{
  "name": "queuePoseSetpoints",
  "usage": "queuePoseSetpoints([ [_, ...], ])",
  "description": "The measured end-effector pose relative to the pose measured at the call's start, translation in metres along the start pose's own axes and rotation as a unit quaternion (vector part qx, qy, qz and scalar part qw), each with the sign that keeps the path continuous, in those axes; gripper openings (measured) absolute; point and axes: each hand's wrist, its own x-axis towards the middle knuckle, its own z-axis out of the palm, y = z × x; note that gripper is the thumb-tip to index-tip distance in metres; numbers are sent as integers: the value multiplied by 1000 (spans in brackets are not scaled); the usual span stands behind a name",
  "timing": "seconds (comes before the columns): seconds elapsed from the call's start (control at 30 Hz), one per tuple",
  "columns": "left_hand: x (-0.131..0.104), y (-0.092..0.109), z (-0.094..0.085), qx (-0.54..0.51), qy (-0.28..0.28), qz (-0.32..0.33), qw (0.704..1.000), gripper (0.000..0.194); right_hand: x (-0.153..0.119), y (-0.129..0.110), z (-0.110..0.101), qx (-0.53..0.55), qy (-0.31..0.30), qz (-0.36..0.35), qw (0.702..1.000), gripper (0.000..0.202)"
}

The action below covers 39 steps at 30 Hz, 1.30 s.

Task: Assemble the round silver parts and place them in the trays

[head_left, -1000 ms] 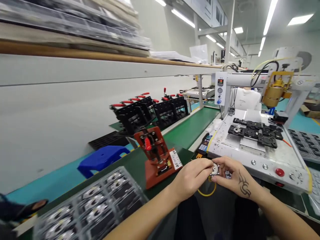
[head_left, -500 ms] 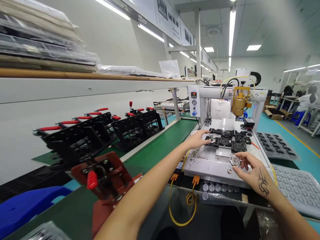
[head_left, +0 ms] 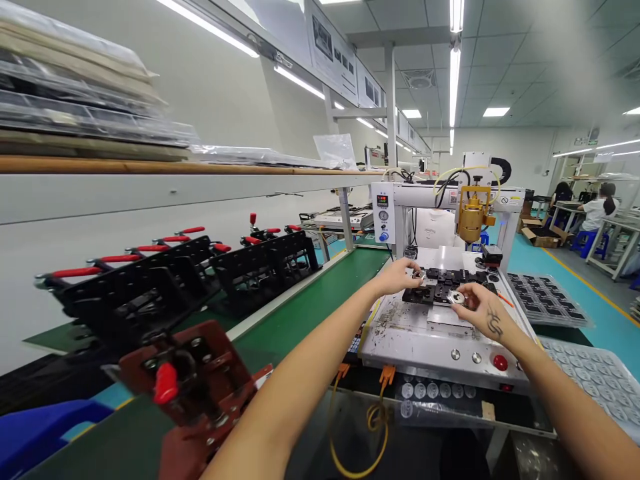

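My right hand [head_left: 477,308] pinches a round silver watch case [head_left: 455,297] between thumb and fingertips, close above the front of the black fixture [head_left: 443,293]. My left hand [head_left: 397,277] is closed at the fixture's left side, its fingertips on a second round silver part [head_left: 420,274], which looks like another watch case and is partly covered by the fingers. The fixture, made of several black blocks, lies on the white bed [head_left: 400,327] of a bench machine. Above and behind it hangs the machine's brass-coloured head [head_left: 471,220].
Clear trays of black parts [head_left: 545,298] and round pieces [head_left: 595,377] lie at the right. Red-handled black clamps [head_left: 150,280] and a reddish-brown clamp fixture [head_left: 200,373] stand left. A red button [head_left: 500,363] and yellow cable [head_left: 385,433] are in front. People sit far right.
My right hand has carried its watch case up and left from the bed's front to the fixture. My left fingers have closed on the round part at the fixture's left. The view has shifted slightly.
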Motion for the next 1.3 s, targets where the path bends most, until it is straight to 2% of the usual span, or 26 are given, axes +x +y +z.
queuePoseSetpoints([
  [0.17,-45,23,-17,-67,81,31,994,40,76,-3,40,-36,-86,-24,995,26],
  [0.3,-93,37,-26,-135,121,46,982,39,110,-2,62,-71,-175,-11,982,26],
  [0.4,-128,39,-31,-143,135,47,979,36,118,1,69,-90,-215,-11,972,31],
  [0.53,-165,34,-36,-112,154,20,982,37,117,3,71,-105,-218,-29,970,29],
  [0.63,-177,35,-35,-100,166,9,981,39,117,0,74,-111,-189,-45,975,23],
  [0.73,-179,42,-27,-98,178,9,979,46,109,-5,72,-118,-128,-58,983,23],
  [0.8,-182,45,-18,-100,177,12,979,44,92,-4,60,-120,-71,-63,988,30],
  [0.87,-192,44,-7,-90,177,11,980,39,59,4,36,-122,-15,-63,990,37],
  [0.97,-214,33,13,-69,179,0,981,36,-19,30,-8,-124,73,-45,989,36],
  [1.0,-221,28,20,-65,177,-6,982,36,-49,42,-20,-123,129,-37,983,31],
  [1.07,-231,18,34,-63,173,-20,983,36,-102,67,-37,-144,177,12,974,32],
  [1.13,-234,10,49,-70,160,-38,984,36,-141,91,-41,-173,195,60,964,43],
  [1.2,-234,5,63,-88,145,-51,984,39,-162,106,-35,-195,223,89,951,53],
  [1.3,-236,0,82,-116,125,-59,984,47,-174,101,-12,-207,276,90,934,51],
])
